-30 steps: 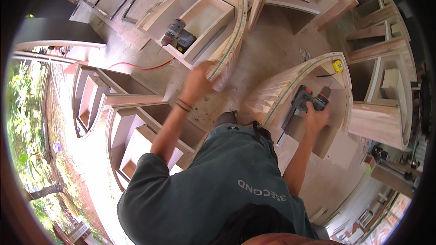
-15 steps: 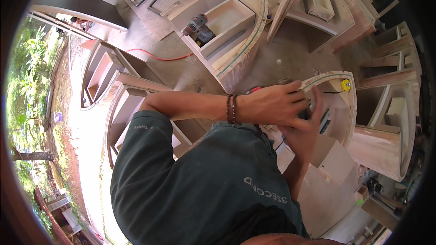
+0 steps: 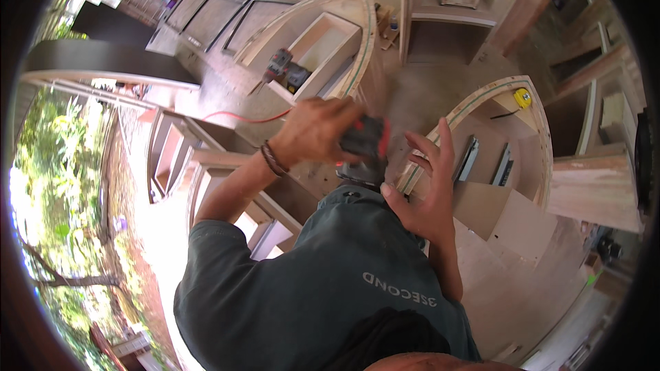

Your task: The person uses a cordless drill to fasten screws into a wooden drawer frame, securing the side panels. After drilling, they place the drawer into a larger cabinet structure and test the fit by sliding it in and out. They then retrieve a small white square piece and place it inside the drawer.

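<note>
In front of my waist, my left hand (image 3: 322, 129) is closed round a dark grey and red cordless drill (image 3: 366, 143), which is smeared by motion. A dark bracelet circles that wrist. Just right of the drill, my right hand (image 3: 430, 196) is raised with its fingers apart and nothing in them. That hand is beside the curved edge of a boat-shaped wooden cabinet (image 3: 540, 141). Inside the cabinet lie a metal drawer slide (image 3: 467, 158) and another drawer slide (image 3: 503, 163). A yellow tape measure (image 3: 522, 98) rests at its far right end.
Ahead, a second curved cabinet (image 3: 352, 82) holds a drawer box with another cordless drill (image 3: 278, 65) on it. A red hose (image 3: 254, 120) runs across the floor. More unfinished cabinets stand at left and right. Pale panels (image 3: 526, 223) lie near my right arm.
My hands were together at the right cabinet; now they are apart. The left has drawn back leftward and shows the drill in its grip. The right has opened, and my view has shifted.
</note>
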{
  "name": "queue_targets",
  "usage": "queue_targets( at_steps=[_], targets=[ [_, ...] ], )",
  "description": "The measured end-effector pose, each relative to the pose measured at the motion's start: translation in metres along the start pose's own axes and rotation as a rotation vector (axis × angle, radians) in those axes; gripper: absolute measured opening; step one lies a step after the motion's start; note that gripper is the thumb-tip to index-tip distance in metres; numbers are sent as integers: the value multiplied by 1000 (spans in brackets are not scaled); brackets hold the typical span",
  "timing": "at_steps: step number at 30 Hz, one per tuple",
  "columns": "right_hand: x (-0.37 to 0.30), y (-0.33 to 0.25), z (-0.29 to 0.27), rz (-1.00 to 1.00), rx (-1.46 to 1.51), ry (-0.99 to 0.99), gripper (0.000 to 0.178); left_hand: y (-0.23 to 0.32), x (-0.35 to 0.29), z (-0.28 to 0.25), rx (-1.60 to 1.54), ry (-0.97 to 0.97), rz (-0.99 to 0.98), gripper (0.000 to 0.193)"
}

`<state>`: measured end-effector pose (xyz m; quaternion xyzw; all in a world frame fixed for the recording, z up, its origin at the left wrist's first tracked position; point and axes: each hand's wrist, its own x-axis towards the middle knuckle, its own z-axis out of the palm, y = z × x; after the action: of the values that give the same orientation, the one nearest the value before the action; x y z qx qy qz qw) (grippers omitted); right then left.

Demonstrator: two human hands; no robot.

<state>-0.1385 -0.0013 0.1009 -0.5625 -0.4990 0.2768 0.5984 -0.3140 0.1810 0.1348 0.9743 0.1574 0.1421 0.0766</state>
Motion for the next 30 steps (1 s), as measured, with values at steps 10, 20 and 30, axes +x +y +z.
queue_targets(
  at_steps=[10, 20, 30],
  targets=[
    [-71, 11, -18, 418, -364, 401, 83, -224, 64, 25, 175, 310, -616, 75],
    [-56, 0, 63, 546, -536, 548, 63, -425, 83, 151, 172, 237, -964, 93],
    [-85, -6, 41, 713, -640, 737, 44, -511, 61, 218, 158, 102, -830, 89]
  ],
)
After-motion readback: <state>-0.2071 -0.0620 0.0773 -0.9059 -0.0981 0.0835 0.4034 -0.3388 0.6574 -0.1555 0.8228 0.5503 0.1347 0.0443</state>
